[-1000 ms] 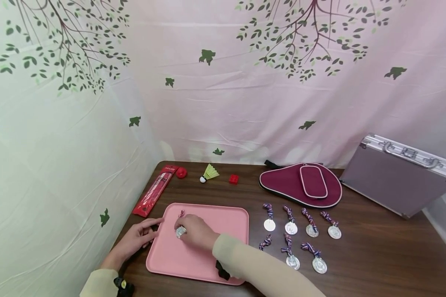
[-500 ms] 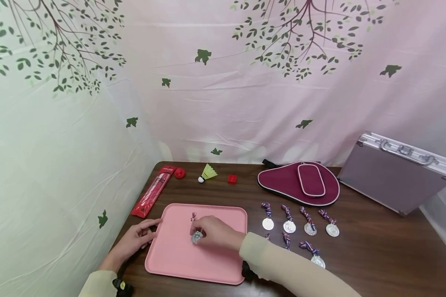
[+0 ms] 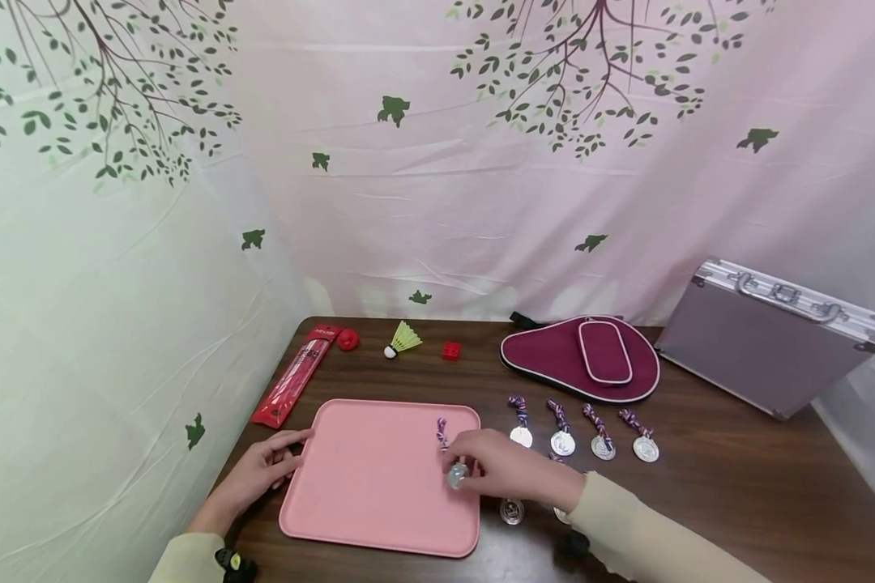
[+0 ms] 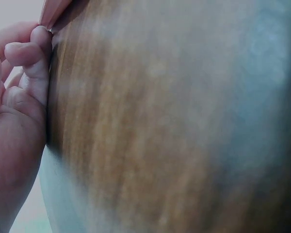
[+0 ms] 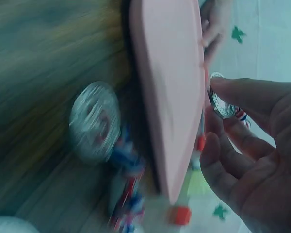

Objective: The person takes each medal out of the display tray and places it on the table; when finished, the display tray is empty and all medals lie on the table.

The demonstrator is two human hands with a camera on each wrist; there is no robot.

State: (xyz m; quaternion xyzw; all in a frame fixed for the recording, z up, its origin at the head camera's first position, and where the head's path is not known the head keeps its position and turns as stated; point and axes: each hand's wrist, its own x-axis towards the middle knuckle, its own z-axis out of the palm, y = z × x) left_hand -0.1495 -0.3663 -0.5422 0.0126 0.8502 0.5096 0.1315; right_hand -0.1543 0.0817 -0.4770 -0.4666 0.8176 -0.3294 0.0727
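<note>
My right hand (image 3: 492, 465) pinches a silver medal (image 3: 457, 475) over the right side of the pink tray (image 3: 379, 545). Its knotted striped ribbon (image 3: 441, 433) points toward the back. In the right wrist view, thumb and fingers grip the medal (image 5: 222, 102) by its disc, beyond the tray (image 5: 169, 87). My left hand (image 3: 262, 474) rests at the tray's left edge with loosely bent fingers, fingertips right at the rim; the left wrist view shows this hand (image 4: 19, 97) low beside the wooden table (image 4: 126, 111).
Several silver medals (image 3: 562, 443) with knotted ribbons lie right of the tray, some hidden by my right arm. Behind are a red packet (image 3: 296, 376), red ring-like piece (image 3: 347, 339), shuttlecock (image 3: 403, 339), red toy brick (image 3: 450, 351), maroon paddle case (image 3: 543, 352) and metal-edged briefcase (image 3: 766, 344).
My right hand has carried the medal rightward across the tray, from its left part to near its right edge. My left hand has stayed at the left rim. The head view has shifted slightly.
</note>
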